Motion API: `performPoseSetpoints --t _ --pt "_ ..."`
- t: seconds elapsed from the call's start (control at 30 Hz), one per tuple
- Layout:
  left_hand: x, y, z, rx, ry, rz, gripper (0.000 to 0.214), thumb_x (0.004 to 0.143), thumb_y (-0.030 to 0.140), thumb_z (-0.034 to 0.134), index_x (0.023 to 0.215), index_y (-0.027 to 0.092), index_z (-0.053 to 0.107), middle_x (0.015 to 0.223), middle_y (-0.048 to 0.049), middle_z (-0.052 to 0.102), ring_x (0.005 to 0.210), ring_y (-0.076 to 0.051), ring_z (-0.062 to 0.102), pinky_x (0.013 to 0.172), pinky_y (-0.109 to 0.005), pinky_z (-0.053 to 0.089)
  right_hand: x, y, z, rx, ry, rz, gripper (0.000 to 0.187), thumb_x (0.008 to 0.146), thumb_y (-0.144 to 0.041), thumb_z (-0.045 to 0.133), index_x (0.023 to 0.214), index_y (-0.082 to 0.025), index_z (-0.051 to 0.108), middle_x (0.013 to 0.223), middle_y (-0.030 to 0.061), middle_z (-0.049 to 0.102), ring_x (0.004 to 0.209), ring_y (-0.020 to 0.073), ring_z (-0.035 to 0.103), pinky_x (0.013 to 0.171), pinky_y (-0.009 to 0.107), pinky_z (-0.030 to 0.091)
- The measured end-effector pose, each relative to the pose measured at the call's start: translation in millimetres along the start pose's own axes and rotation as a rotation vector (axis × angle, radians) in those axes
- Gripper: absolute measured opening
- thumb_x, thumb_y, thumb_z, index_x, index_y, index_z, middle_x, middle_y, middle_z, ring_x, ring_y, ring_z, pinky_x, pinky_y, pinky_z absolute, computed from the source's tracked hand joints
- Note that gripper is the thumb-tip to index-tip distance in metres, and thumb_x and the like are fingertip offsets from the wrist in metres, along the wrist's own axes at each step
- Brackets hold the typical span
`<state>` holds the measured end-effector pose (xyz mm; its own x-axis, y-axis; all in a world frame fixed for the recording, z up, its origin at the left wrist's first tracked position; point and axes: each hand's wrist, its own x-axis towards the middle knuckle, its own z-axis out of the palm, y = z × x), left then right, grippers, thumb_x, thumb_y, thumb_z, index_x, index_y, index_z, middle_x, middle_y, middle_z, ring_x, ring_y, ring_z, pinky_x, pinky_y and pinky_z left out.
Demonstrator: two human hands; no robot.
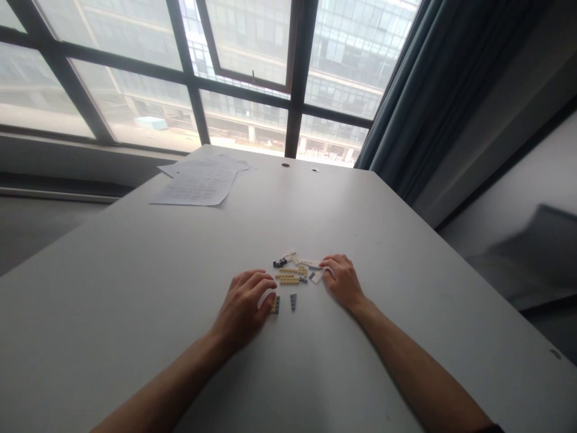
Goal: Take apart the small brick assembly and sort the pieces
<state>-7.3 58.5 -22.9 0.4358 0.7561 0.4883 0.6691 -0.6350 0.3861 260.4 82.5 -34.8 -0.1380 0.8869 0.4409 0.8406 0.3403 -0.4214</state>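
My left hand (246, 304) rests on the white table with its fingers curved and apart. Its thumb is beside, perhaps touching, a tan and grey brick piece (275, 305). Just right of that lies a grey wedge plate (293, 302). A small pile of toy bricks lies between my hands: tan bricks (289, 280), black pieces (280, 263) and white pieces (292, 257). At the pile's right side, my right hand (342, 279) has its fingers loosely bent and apart over white and grey pieces (317, 276). Its fingertips partly cover some of them.
The white table (180, 252) reaches to the windows. Printed sheets of paper (198, 183) lie at its far left. A round hole (285, 165) is near the back edge. A dark curtain (406, 108) hangs at the right.
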Motion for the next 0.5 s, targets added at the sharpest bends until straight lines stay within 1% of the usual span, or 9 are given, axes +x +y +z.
performPoseSetpoints --t 0.4,0.5 --pt "-0.5 -0.1 -1.5 0.016 -0.025 0.016 0.016 0.089 0.029 0.048 0.093 0.022 0.062 0.103 -0.0054 0.066 0.11 -0.024 0.052 0.095 -0.042 0.037 0.8 0.0 -1.4 0.0 0.003 0.024 0.027 0.075 -0.006 0.051 0.089 -0.021 0.068 0.1 0.0049 0.066 0.1 0.0224 0.052 0.093 0.038 0.038" --pt "-0.9 -0.1 -1.4 0.018 -0.026 0.017 0.016 0.089 0.029 0.048 0.093 0.022 0.062 0.103 -0.0055 0.066 0.11 -0.024 0.052 0.095 -0.042 0.037 1.1 0.3 -0.9 -0.011 0.001 0.036 0.029 0.076 -0.006 0.051 0.093 -0.021 0.068 0.102 0.005 0.066 0.102 0.0222 0.052 0.094 0.038 0.038"
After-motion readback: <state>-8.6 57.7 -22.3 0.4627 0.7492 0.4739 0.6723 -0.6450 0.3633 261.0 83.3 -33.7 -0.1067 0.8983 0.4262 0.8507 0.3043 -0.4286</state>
